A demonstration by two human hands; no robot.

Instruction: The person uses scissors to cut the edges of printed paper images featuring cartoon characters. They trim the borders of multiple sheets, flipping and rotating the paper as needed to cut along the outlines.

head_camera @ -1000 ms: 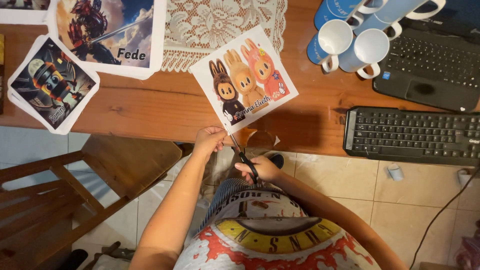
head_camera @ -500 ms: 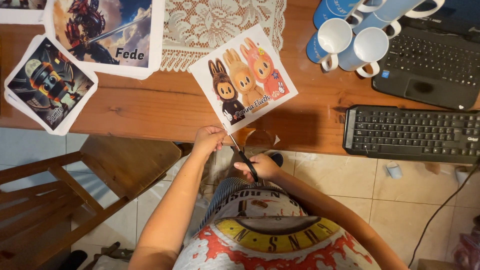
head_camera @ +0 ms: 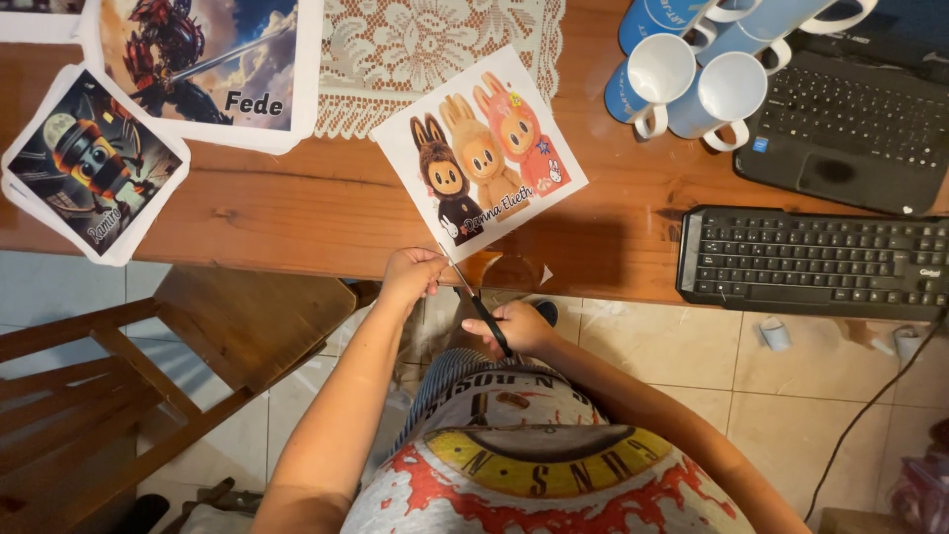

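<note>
A printed sheet (head_camera: 481,148) showing three long-eared cartoon figures in brown, tan and pink is held up over the wooden table edge. My left hand (head_camera: 409,273) pinches its lower left corner. My right hand (head_camera: 519,326) grips black-handled scissors (head_camera: 475,300), whose blades point up into the sheet's bottom edge. A small paper offcut (head_camera: 545,274) hangs just right of the scissors. Both forearms reach up from my lap.
Two robot picture prints (head_camera: 91,163) (head_camera: 210,61) lie at the table's left, next to a lace doily (head_camera: 429,44). Blue-and-white mugs (head_camera: 690,69), a laptop (head_camera: 856,119) and a black keyboard (head_camera: 811,262) sit at right. A wooden chair (head_camera: 148,366) stands below left on tiled floor.
The sheet has shifted slightly and the scissors have worked a little further along its bottom edge. Both hands stay in nearly the same place.
</note>
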